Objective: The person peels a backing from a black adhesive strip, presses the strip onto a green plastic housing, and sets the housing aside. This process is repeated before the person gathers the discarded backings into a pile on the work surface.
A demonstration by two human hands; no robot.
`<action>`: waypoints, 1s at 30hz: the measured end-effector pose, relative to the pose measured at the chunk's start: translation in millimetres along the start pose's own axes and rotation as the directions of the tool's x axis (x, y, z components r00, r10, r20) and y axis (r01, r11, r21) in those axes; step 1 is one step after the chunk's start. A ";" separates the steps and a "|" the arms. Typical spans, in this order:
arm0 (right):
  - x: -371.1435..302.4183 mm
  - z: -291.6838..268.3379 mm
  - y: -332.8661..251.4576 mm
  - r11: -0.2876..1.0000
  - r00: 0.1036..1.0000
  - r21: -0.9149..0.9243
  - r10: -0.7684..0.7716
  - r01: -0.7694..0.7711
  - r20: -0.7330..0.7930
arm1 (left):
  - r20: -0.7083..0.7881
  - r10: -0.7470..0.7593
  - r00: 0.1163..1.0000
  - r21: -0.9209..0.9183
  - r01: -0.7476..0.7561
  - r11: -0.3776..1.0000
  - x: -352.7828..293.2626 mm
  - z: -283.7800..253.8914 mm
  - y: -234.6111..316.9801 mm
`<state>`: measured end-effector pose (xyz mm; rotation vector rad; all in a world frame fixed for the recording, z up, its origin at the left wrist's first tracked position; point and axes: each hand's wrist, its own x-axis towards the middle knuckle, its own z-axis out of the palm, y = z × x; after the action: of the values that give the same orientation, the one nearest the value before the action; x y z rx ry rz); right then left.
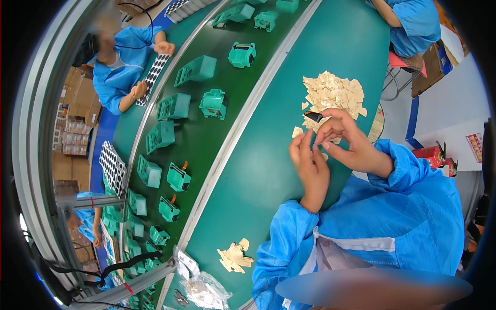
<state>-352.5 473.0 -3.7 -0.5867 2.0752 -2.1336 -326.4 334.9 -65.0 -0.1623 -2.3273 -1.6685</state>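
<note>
Over the green table, my left hand (313, 173) and my right hand (351, 142) meet, thumbs and fingertips pinched close together. Whatever is between the fingertips is too small to make out. Just beyond the right fingers sits a small black piece (313, 117) with a bit of orange; I cannot tell whether the fingers touch it. Behind the hands spreads a heap of thin cream-coloured scraps (333, 93), some lying loose near the fingers. One loose cream scrap (297, 132) is beside the left fingertips.
A smaller cream scrap pile (235, 257) and clear plastic bags (205, 292) lie nearer the table's left end. Beyond a metal rail (248, 108), a dark green belt carries several green plastic housings (213, 104). Across it, a person in blue (121, 62) handles a black-dotted sheet (153, 80). Another blue sleeve (416, 26) is at far right.
</note>
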 end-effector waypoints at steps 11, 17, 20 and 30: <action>189.7 -144.0 52.0 0.785 0.987 -0.608 -0.029 0.119 0.156 | -0.115 0.130 0.985 0.143 -0.113 0.983 2.1 -13.1 0.1; 364.5 -263.0 137.1 0.483 0.949 -0.861 -0.165 -0.159 -0.268 | -0.138 0.138 0.981 0.230 -0.104 0.968 -4.9 -26.0 6.8; 388.4 -254.7 150.1 0.333 0.938 -0.916 -0.180 -0.225 -0.295 | -0.158 0.015 0.987 0.170 0.012 0.985 -5.2 -24.1 3.1; 311.5 -200.8 73.6 0.868 0.920 -0.490 -0.258 0.086 -0.296 | -0.118 -0.076 0.990 0.130 0.091 0.987 0.4 -24.6 2.2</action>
<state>-722.1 551.2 -12.8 -0.4735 2.8869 -1.9310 -322.4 312.4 -55.6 0.0563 -2.3814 -1.5083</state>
